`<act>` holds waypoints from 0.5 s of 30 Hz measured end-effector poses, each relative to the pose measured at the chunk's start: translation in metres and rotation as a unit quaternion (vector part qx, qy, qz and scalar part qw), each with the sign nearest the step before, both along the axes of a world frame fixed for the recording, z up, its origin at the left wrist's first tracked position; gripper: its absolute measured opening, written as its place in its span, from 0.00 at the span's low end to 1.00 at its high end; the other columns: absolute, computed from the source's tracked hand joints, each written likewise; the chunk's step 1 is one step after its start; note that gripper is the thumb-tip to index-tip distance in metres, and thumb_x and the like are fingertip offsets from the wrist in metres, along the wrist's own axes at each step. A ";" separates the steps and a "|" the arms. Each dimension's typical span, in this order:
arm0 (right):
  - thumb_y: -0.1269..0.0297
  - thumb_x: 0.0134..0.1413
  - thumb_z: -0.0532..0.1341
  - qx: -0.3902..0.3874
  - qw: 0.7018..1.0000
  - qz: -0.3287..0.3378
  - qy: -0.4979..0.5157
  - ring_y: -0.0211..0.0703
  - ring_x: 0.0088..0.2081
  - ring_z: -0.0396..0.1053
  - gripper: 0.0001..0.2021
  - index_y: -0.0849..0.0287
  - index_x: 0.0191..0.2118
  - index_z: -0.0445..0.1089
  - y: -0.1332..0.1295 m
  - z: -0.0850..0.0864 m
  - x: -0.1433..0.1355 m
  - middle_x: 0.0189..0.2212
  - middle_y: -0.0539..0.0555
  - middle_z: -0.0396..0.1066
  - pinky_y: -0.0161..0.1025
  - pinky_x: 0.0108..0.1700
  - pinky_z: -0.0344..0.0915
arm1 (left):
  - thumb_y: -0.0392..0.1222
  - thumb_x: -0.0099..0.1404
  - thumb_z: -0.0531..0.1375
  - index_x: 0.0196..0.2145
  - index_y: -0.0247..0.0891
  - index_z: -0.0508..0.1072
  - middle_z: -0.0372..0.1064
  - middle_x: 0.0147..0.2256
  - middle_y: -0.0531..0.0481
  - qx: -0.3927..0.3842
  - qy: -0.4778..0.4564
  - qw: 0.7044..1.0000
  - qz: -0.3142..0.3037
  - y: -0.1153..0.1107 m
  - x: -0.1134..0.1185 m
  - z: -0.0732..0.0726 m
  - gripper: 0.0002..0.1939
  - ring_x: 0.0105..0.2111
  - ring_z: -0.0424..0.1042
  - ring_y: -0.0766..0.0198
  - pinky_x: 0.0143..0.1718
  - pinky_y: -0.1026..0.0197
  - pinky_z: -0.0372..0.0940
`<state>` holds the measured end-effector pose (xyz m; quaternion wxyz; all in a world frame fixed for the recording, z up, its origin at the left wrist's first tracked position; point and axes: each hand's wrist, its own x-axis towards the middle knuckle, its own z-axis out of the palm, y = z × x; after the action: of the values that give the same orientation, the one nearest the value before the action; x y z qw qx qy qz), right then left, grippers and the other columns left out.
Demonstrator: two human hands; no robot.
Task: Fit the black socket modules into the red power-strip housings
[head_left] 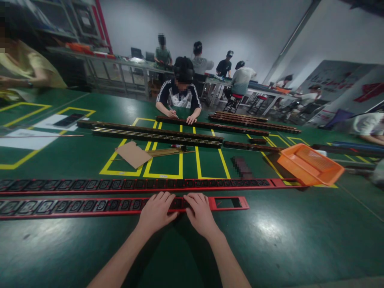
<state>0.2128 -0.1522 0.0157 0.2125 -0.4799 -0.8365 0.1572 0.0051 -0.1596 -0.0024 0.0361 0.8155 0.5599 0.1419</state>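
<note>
Long, narrow red strip frame with a row of black, roughly square inserts (245, 203) lies flat on the green-topped table (270, 244), directly in front of the wearer. It runs out of view at the left; its right end has a rectangular opening without an insert. The left hand (157, 210) and right hand (201, 212) rest side by side on this frame, fingers bent over its top, thumbs toward the near edge. Grip force cannot be determined. Both hands cover part of the insert row.

Markings: small white labels (163, 176) sit on the yellow tape outlines (181, 156); their text is too small to read. A banner with red characters (369, 93) hangs at the far right; its wording is blurred.

Surroundings: a second red strip frame with black inserts (275, 183) lies parallel, just beyond the first. An orange plastic tray (312, 160) stands tilted near its right end; contact cannot be confirmed. Beyond are a flat brown cardboard piece (134, 155) and long dark bars (156, 135). Across the table, a person in a dark-and-white shirt (180, 95) works over another dark bar (216, 125).
</note>
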 end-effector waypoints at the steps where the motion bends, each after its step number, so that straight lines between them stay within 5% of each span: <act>1: 0.75 0.56 0.58 0.001 1.000 0.000 0.000 0.51 0.54 0.62 0.24 0.51 0.57 0.65 0.000 0.000 0.000 0.51 0.56 0.68 0.53 0.56 0.60 | 0.52 0.62 0.60 0.53 0.41 0.68 0.70 0.47 0.46 0.002 0.001 1.000 0.000 0.000 0.000 0.000 0.23 0.46 0.67 0.53 0.47 0.50 0.62; 15: 0.73 0.61 0.57 -0.005 1.000 -0.008 -0.018 0.50 0.53 0.61 0.20 0.51 0.57 0.65 0.000 0.002 -0.001 0.51 0.55 0.67 0.52 0.56 0.61 | 0.53 0.64 0.58 0.53 0.41 0.68 0.70 0.48 0.44 0.001 0.001 1.000 0.002 0.000 0.000 -0.001 0.23 0.47 0.67 0.53 0.48 0.51 0.62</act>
<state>0.2120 -0.1527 0.0175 0.1957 -0.4901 -0.8358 0.1511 0.0051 -0.1599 -0.0030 0.0344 0.8147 0.5611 0.1423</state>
